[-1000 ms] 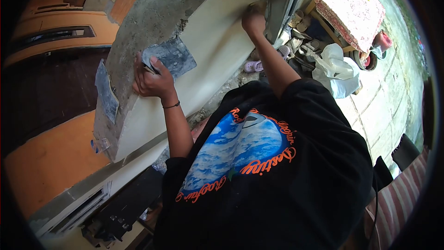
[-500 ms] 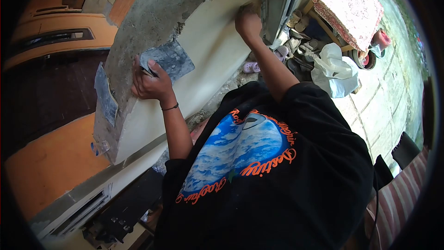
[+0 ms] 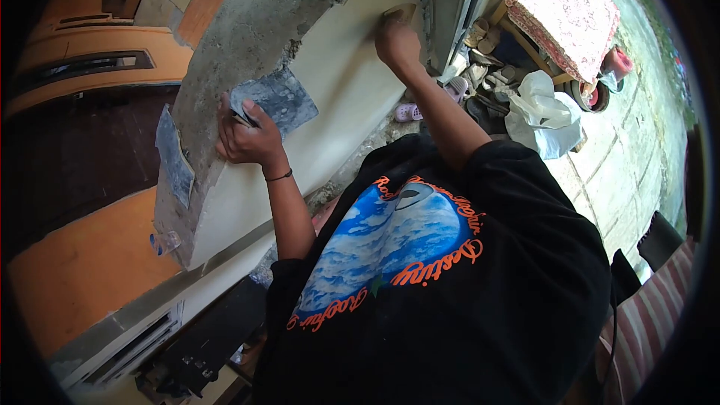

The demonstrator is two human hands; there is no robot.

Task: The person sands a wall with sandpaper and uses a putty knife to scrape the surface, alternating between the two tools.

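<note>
My left hand grips a stiff, roughly rectangular grey sheet with pale smears, the thumb lying over its near edge. It is held in front of the grey upper part of the low wall. Farther along, my right hand is closed round a flat brownish piece, mostly hidden by the fingers, against the smooth cream wall face. A dark smudge or shadow shows beside that hand. The wall's top is rough bare concrete with a chipped edge.
Another smeared grey sheet and a clear plastic bottle lie at the wall's left end. On the right are several shoes, a white plastic bag and a cloth-covered table. A dark door frame borders the wall.
My right hand has slid slightly left and down along the wall face, exposing more of the brownish piece. The left hand still holds the grey sheet; the view has shifted slightly.
</note>
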